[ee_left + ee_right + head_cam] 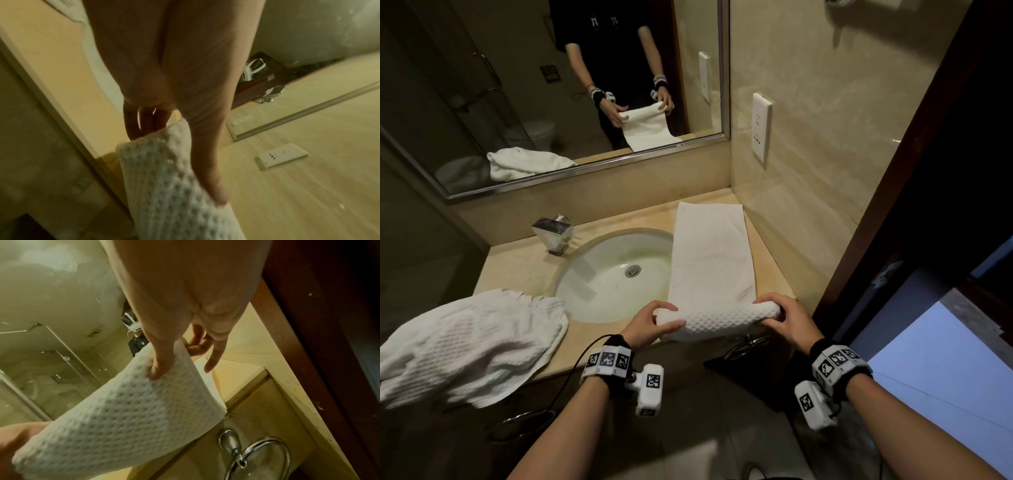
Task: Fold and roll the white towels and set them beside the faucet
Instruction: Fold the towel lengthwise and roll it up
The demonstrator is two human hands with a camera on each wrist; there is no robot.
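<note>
Beige vanity counter (pixel 524 270) beside the sink (pixel 613 274): both hands pinch the folded towel's (pixel 709 260) rolled end

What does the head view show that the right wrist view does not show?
Only the head view shows the faucet, the sink, the crumpled towel left of it, and the flat unrolled part of the folded towel. Only the right wrist view shows the chrome ring under the counter up close. Both show the right hand and left hand gripping the roll.
</note>
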